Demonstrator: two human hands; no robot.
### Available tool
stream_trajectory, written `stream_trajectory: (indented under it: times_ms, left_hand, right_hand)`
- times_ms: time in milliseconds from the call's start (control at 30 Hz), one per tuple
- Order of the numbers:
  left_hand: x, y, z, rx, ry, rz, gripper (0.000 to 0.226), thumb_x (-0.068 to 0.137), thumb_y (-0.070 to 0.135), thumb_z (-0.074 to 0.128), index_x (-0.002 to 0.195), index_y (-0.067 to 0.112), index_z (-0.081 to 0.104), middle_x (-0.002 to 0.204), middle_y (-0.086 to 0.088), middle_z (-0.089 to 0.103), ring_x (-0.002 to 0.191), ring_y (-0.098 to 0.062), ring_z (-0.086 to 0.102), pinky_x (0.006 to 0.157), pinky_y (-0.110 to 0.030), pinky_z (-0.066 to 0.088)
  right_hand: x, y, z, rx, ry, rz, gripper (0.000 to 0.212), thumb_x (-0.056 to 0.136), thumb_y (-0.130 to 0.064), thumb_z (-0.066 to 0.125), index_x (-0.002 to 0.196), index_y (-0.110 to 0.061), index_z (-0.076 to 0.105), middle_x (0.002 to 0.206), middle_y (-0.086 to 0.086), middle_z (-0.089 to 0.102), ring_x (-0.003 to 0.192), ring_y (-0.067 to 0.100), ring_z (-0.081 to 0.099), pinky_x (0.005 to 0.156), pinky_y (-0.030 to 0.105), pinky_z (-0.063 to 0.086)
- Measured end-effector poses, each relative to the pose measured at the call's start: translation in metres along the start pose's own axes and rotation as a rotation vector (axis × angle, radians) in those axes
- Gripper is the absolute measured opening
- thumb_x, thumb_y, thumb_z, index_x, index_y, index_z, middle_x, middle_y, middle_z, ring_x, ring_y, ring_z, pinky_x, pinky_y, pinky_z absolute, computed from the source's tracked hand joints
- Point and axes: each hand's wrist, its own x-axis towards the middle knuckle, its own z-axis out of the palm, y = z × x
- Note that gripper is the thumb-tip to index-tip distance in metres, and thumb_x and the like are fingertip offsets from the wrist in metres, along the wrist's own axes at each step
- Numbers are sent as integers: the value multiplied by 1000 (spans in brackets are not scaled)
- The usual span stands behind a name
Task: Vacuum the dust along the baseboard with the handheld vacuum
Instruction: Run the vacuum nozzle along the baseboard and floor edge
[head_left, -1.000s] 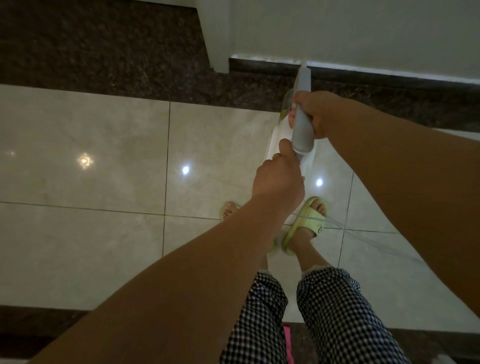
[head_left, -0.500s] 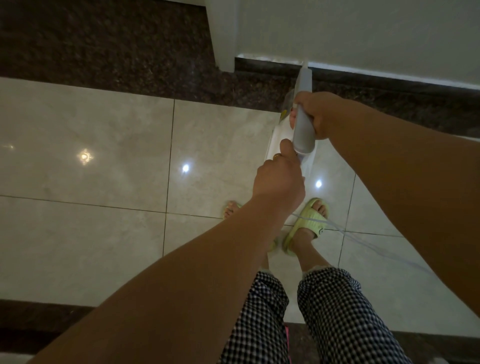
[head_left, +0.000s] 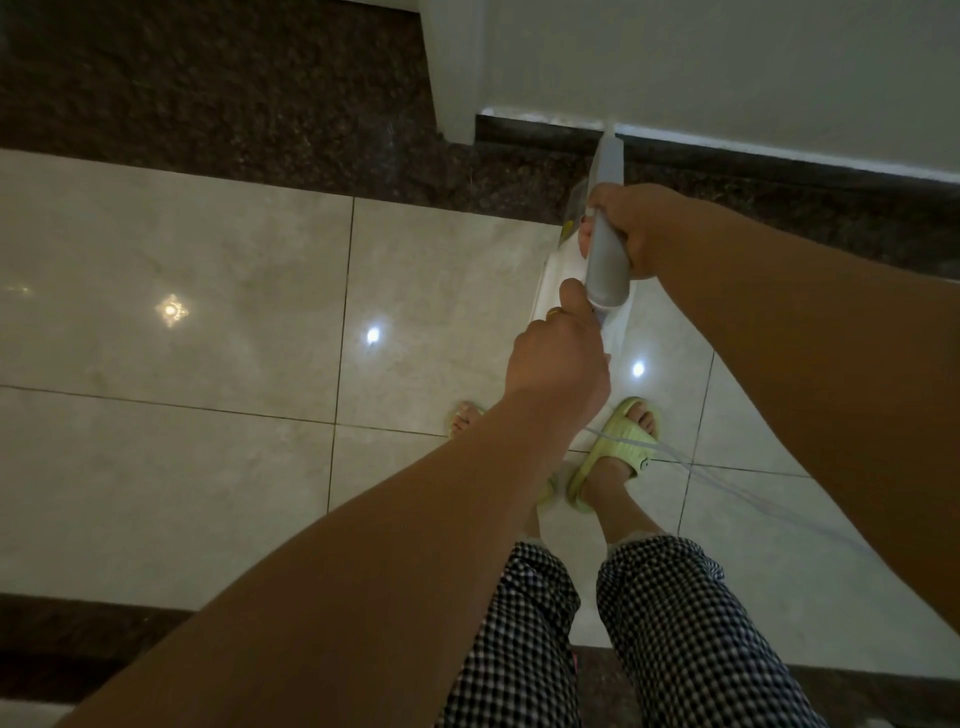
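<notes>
Handheld vacuum (head_left: 605, 260) right of centre in the upper frame, grey handle on top, white body beneath, narrow nozzle (head_left: 609, 158) reaching up to the dark baseboard (head_left: 779, 166) under the white wall (head_left: 727, 67). Right hand (head_left: 636, 228) wrapped around the handle, fingers curled tight. Left hand (head_left: 558, 358) just below, closed on the rear end of the vacuum, thumb up against the handle. Thin white cord (head_left: 727, 486) trailing toward the lower right across glossy pale floor tiles (head_left: 182, 312). Green slippers (head_left: 618, 447) and checked trousers (head_left: 675, 634) at lower centre.
</notes>
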Motion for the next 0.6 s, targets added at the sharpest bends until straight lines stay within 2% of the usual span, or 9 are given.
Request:
stream_trajectory:
  times_ms: [133, 367, 500, 600]
  left_hand:
    - [0, -3, -2, -3, 7, -3, 55, 89, 28, 65, 126, 13, 28, 99, -6, 60, 86, -24, 63, 77, -40, 54]
    - [0, -6, -5, 26, 8, 3, 57, 90, 28, 64, 129, 11, 27, 102, -8, 60, 89, -25, 62, 78, -38, 53]
    - [0, -7, -5, 30, 12, 2, 57, 89, 28, 65, 129, 11, 28, 102, -8, 61, 89, -26, 62, 78, -38, 53]
    - [0, -7, -5, 24, 11, -7, 59, 89, 29, 65, 130, 12, 27, 103, -7, 61, 89, -25, 62, 79, -39, 53]
  right_hand:
    - [-1, -1, 3, -4, -7, -3, 23, 91, -28, 62, 106, -11, 58, 75, 0, 62, 60, 9, 57, 60, 23, 53]
    - [3, -1, 8, 3, -8, 2, 34, 89, -32, 65, 117, -12, 60, 75, 0, 63, 60, 10, 58, 65, 25, 53]
    - [4, 0, 10, 4, 3, -1, 38, 88, -33, 65, 119, -13, 58, 81, 0, 64, 64, 11, 59, 76, 27, 55]
    - [4, 0, 10, 8, 6, 1, 37, 88, -33, 65, 118, -12, 57, 81, 0, 64, 64, 11, 59, 71, 26, 55]
